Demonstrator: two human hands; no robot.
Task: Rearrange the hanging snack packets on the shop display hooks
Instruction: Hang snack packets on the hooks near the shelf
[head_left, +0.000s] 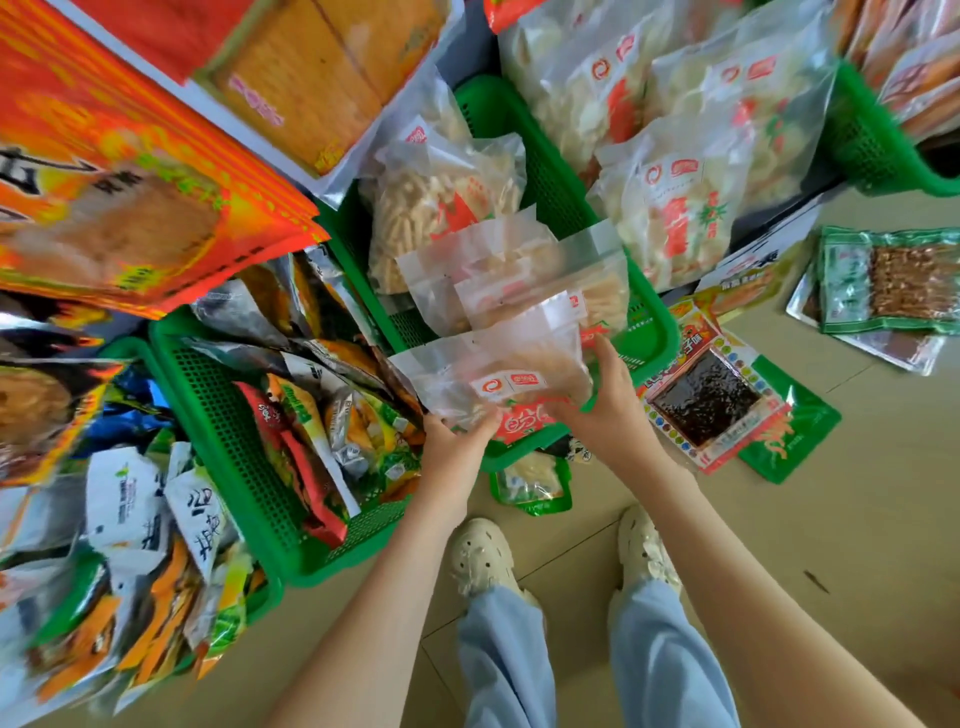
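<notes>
We look down on a pale tiled floor (857, 519), which carries everything here. At upper left we see a thick stack of orange packets (130, 171), blurred at the edges. Below it sits the left green basket (234, 457), crammed with mixed foil packets standing on edge. Just beside it is the middle green basket (660, 332), which holds clear bags of pale stick-shaped snacks with red labels. Larger clear bags of whitish snacks (675, 208) stand to the right of that basket.

Over the near end of the middle green basket we find the clear snack packet (498, 374) (the one being handled). It is held tilted and overlaps the other clear bags behind it; we cannot tell whether it touches them.

On the floor right of the basket, a flat packet with dark filling (711, 400) lies across a green packet (795, 431). A green-edged packet of brown sticks (893, 280) lies well apart from them, farther right. A small green packet (530, 483) lies partly under the basket's near rim, just ahead of a pair of cream clogs (480, 553).

The left hand (457, 441) grips the clear snack packet's lower left corner, thumb on top and fingers curled beneath. The right hand (610, 400) grasps its right edge, thumb raised along the side and the fingers hidden behind the packet
</notes>
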